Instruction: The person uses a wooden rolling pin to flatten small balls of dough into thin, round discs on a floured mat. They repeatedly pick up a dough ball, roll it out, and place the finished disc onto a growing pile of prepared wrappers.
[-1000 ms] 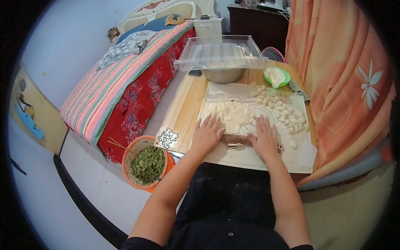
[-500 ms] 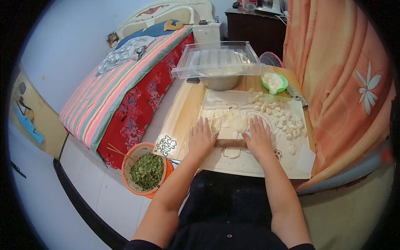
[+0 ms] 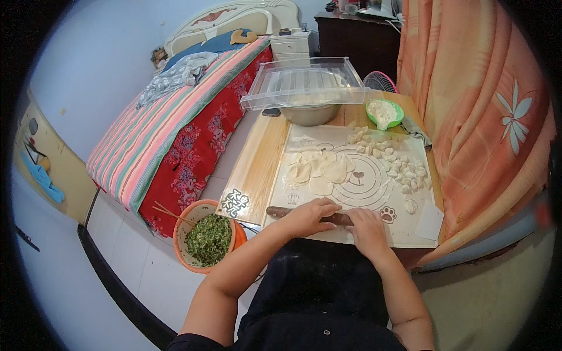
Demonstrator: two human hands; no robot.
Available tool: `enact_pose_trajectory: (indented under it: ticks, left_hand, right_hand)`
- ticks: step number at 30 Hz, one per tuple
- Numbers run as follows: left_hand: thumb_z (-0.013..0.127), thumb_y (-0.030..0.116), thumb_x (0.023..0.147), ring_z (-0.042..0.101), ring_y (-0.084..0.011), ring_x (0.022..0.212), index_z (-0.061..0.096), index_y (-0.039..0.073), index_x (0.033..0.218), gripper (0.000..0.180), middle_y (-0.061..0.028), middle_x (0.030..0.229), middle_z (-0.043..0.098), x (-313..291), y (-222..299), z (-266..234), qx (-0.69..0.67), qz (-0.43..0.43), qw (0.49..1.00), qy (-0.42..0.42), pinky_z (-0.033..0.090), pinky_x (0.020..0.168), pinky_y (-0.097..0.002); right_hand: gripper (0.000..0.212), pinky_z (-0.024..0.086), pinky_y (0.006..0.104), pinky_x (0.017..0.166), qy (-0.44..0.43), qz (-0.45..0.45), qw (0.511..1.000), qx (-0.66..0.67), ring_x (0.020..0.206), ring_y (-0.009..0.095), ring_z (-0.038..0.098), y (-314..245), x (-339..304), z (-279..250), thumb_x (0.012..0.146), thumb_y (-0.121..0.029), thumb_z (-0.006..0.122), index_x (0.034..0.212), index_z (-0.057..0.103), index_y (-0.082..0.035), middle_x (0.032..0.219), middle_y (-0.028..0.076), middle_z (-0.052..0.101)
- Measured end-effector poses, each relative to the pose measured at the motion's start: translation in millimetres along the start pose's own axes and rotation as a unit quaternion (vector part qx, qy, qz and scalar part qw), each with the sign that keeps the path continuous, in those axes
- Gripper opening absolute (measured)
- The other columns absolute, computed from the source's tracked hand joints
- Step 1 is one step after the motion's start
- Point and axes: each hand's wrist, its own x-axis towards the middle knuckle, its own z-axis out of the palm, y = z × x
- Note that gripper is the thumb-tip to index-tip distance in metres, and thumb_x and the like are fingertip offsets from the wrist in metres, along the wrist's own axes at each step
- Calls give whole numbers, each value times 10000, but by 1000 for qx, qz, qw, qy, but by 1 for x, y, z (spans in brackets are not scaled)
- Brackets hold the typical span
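A dark wooden rolling pin (image 3: 280, 212) lies across the near edge of a white pastry mat (image 3: 374, 193). My left hand (image 3: 309, 216) grips its middle, and my right hand (image 3: 367, 228) rests on its right part, fingers curled over it. Several flat round dough wrappers (image 3: 319, 171) are spread on the mat beyond the pin. Small dough pieces (image 3: 393, 159) are scattered on the mat's far right.
An orange bowl of green chopped filling with chopsticks (image 3: 206, 237) stands at my left on the floor. A metal bowl (image 3: 310, 112) under a clear plastic tray (image 3: 304, 82) and a green bowl of flour (image 3: 383, 112) sit at the table's far end. Bed left, orange curtain right.
My hands and the rolling pin have drawn back from the mat's middle to its near edge. The wrappers now lie uncovered beyond the pin.
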Motion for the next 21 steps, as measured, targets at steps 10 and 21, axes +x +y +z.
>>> enact_pose_trajectory:
  ticks: [10,21]
  left_hand:
    - [618,180,911,682,-337,780,696,37,996,184,-113,836,710,1,-3,5,35,-43,997,62,546,724,-393]
    - [645,129,848,641,-323,913,674,28,1028,208,-157,956,663,26,-22,7,26,21,999,42,511,828,-392]
  right_hand:
    - [380,387,396,869,1,-15,1000,5,1021,268,568,-15,-17,-22,766,-106,710,1122,591,-49,1039,84,620]
    - [364,389,394,882,13,-15,1000,5,1014,267,560,-16,-22,-23,771,-82,688,1123,600,-60,1040,77,616]
